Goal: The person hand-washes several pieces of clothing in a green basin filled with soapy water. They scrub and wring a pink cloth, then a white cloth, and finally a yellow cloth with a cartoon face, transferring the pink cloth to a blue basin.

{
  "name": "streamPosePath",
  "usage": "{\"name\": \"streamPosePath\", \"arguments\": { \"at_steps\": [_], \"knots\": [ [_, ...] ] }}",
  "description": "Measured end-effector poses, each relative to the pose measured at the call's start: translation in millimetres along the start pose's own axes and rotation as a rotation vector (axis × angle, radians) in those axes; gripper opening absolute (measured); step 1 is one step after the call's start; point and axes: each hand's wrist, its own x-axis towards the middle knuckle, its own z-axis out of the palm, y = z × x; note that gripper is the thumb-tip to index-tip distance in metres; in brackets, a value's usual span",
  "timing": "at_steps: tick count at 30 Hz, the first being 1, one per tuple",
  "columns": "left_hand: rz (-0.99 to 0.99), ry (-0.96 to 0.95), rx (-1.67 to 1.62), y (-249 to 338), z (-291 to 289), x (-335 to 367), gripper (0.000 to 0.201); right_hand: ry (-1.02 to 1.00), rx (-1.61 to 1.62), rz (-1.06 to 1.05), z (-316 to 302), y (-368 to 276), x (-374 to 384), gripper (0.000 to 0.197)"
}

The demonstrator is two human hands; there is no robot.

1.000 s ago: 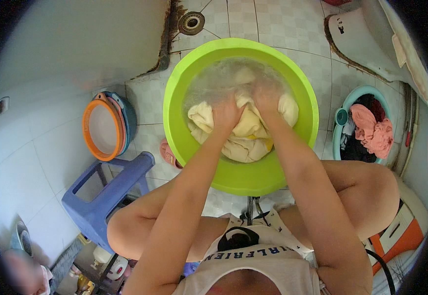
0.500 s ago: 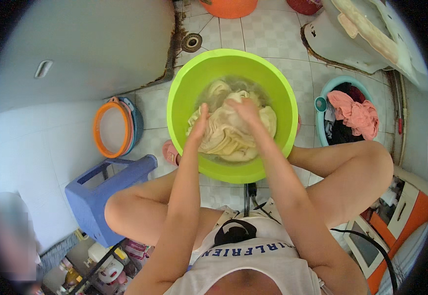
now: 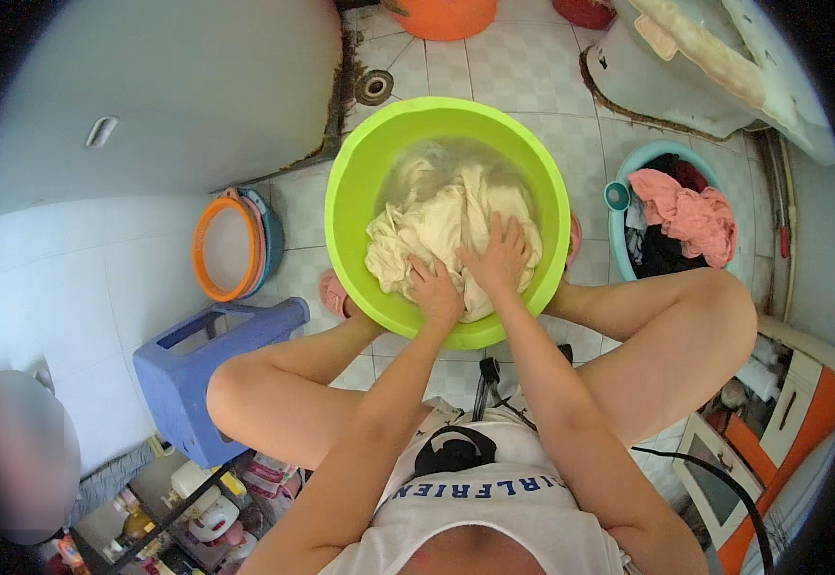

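A lime-green basin [image 3: 352,259] stands on the floor between my legs. In it, a wet cream-coloured cloth [image 3: 427,225] lies bunched up, partly in cloudy water [image 3: 465,155] that shows along the far side. My left hand [image 3: 436,292] presses on the near part of the cloth, fingers spread. To the right and slightly farther in, my right hand [image 3: 502,257] lies on the cloth with its fingers apart. Neither hand grips a fold that I can see. What kind of garment or linen the cloth is does not show.
On the right is a light-blue tub [image 3: 618,240] of clothes, with a pink garment [image 3: 690,218] on top. Nested basins [image 3: 228,247] lean at the left wall, near a blue plastic stool [image 3: 187,383]. A floor drain [image 3: 373,87] lies beyond the basin; a toilet [image 3: 695,96] stands far right.
Both hands have come back toward me, from the middle of the cloth to its near side, and now lie flatter. The cloth is spread differently, with its folds shifted.
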Motion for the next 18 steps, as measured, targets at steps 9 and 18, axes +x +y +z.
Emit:
{"name": "streamPosePath", "arguments": {
  "at_steps": [9, 18],
  "knots": [
    [0.157, -0.067, -0.255, -42.5, 18.6, 86.4, 0.092, 0.107, -0.053, -0.243, 45.4, 8.4, 55.3, 0.082],
    [0.289, -0.135, -0.475, -60.2, 37.2, 173.1, 0.086, -0.224, -0.167, -0.039, 57.5, -7.7, 137.5, 0.055]
  ]
}}
